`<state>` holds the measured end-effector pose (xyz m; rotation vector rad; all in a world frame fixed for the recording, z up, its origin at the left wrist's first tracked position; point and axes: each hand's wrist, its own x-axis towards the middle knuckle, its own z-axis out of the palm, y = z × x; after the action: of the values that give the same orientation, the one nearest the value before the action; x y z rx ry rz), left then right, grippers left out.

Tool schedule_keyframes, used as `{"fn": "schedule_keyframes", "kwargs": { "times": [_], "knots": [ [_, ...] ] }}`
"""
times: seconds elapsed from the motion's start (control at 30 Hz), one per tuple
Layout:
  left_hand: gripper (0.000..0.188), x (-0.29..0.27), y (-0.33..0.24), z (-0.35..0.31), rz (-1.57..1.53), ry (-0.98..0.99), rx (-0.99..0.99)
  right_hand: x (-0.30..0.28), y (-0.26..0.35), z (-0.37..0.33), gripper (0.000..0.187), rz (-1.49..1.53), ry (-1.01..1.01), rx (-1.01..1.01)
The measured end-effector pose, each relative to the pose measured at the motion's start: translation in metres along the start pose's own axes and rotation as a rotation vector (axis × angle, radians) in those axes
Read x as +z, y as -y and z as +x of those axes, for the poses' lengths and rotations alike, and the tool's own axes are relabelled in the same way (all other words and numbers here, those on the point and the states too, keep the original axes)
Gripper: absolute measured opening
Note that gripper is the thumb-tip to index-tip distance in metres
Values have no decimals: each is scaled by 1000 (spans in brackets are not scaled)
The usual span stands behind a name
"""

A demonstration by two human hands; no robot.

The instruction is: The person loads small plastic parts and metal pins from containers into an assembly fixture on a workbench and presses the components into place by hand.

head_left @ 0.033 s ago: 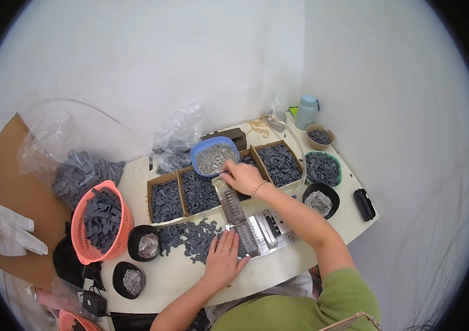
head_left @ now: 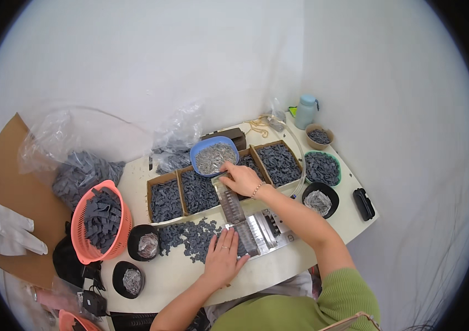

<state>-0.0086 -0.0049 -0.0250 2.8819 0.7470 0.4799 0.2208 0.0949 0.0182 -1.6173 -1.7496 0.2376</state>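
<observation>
My left hand (head_left: 223, 256) lies with its fingers stretched out against the left end of a silver metal fixture (head_left: 261, 231). A long slotted metal plate (head_left: 230, 204) runs from the fixture toward the back. At that plate's far end my right hand (head_left: 243, 179) has its fingers bent together, next to the rim of a blue tray (head_left: 192, 157). The tray holds many small metal pieces (head_left: 216, 159). Whatever sits between the right fingertips is too small to make out. Small dark grey parts (head_left: 193, 237) lie loose on the table, left of the fixture.
Cardboard boxes (head_left: 181, 193) of grey parts line the table's back. At left stand a coral basket (head_left: 127, 218) and black bowls (head_left: 131, 251). To the right are another black bowl (head_left: 335, 205), a green bowl (head_left: 340, 172), a black case (head_left: 364, 204) and a blue bottle (head_left: 306, 112).
My right hand has shifted very slightly to the left at the plate's far end. My left hand looks unmoved.
</observation>
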Motion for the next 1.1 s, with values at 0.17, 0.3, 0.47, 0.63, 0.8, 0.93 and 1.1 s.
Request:
{"fn": "schedule_keyframes", "kwargs": {
  "times": [0.17, 0.3, 0.47, 0.63, 0.8, 0.93, 1.1],
  "knots": [
    [54, -10, 9, 0, -88, -120, -84, -28, 37, -40, 30, 25, -222, -264],
    [44, -33, 27, -13, -136, -206, -155, -42, 54, -122, 28, -341, -208, -740],
    [39, -44, 36, -17, -140, -218, -147, -19, 54, -200, 33, -418, 64, -760],
    [38, -52, 34, -8, -171, -229, -107, -19, 77, -211, 44, -454, 158, -694],
    [38, -44, 31, -9, -171, -199, -72, -12, 77, -214, 38, -563, 178, -706],
    [37, -42, 28, -14, -163, -197, -55, -13, 61, -202, 28, -451, 72, -770],
    [32, -21, 19, -25, -249, -167, 68, -32, 53, -156, 17, -400, -62, -644]
  ]
}}
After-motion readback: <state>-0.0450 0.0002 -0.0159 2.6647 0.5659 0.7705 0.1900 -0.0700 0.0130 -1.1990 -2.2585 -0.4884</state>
